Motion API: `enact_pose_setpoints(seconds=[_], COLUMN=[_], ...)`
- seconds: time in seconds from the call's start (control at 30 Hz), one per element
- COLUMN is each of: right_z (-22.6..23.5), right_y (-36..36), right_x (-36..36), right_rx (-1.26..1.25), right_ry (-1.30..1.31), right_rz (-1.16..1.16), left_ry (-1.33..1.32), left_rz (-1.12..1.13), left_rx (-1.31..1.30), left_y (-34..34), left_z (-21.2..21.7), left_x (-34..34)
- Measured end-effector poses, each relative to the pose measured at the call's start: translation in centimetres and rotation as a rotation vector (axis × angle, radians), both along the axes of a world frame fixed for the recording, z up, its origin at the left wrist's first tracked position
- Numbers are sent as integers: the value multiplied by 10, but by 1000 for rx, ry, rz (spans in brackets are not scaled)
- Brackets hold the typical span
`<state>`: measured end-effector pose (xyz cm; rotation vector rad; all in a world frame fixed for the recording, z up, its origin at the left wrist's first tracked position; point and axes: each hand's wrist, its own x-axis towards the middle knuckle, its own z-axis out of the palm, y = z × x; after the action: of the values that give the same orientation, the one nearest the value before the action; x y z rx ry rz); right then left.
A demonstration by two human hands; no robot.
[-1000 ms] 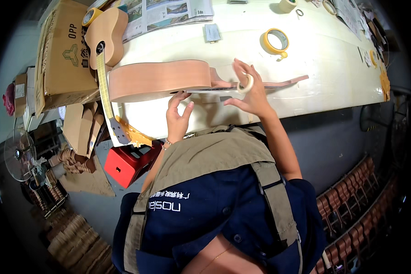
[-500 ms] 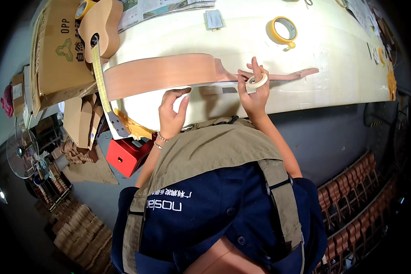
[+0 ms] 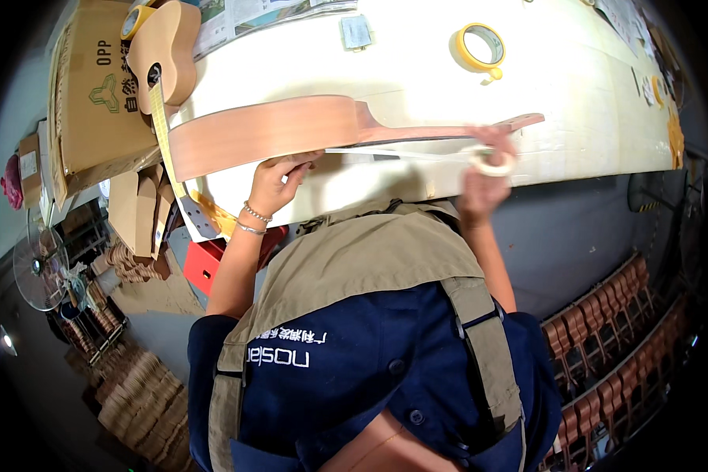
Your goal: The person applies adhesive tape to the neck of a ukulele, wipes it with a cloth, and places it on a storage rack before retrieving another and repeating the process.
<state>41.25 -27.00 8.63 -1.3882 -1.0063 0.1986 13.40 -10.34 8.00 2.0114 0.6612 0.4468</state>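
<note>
An unfinished ukulele (image 3: pixel 267 132) stands on its side on the white table, its neck (image 3: pixel 425 132) pointing right. My left hand (image 3: pixel 279 179) is closed at the body's near edge, thumb and fingertips together at the end of a pale tape strip (image 3: pixel 401 153). From there the strip runs taut to the right, alongside the near face and neck. At its other end my right hand (image 3: pixel 486 185), smeared by motion, holds a roll of white masking tape (image 3: pixel 493 163) below the headstock. The exact fingertip contact on the left is partly hidden.
A second ukulele (image 3: pixel 165 59) lies at the back left beside a cardboard box (image 3: pixel 98 86). Yellow tape (image 3: pixel 480 49), a small grey-blue block (image 3: pixel 356 33) and newspapers (image 3: pixel 259 17) lie farther back. A red stool (image 3: pixel 208 263) stands below the table's left end.
My right hand has moved right with the tape roll, drawing out a long strip. My left hand has shifted slightly left, and its thumb and fingers have come together.
</note>
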Motion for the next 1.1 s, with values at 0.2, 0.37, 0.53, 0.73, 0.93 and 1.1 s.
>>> enact_pose_setpoints(seconds=[0.2, 0.37, 0.53, 0.73, 0.93, 1.1], right_z=[-44, -65, -67, -63, -69, -67], right_y=[-40, -45, -42, -42, -41, -40], right_x=[117, 125, 126, 126, 127, 126], right_rx=[-236, -228, -244, -240, -215, -227], right_ry=[350, 422, 325, 346, 328, 365], right_rz=[-240, -206, -219, -221, -227, -246], left_ry=[23, 99, 136, 347, 296, 334], left_rz=[-17, -45, -56, -164, -166, -190], left_rx=[32, 112, 165, 416, 532, 507], left_y=[0, -3, -11, -26, -38, -42], left_z=[-1, 0, -1, 14, 4, 5], left_x=[-4, -7, 2, 41, 50, 56])
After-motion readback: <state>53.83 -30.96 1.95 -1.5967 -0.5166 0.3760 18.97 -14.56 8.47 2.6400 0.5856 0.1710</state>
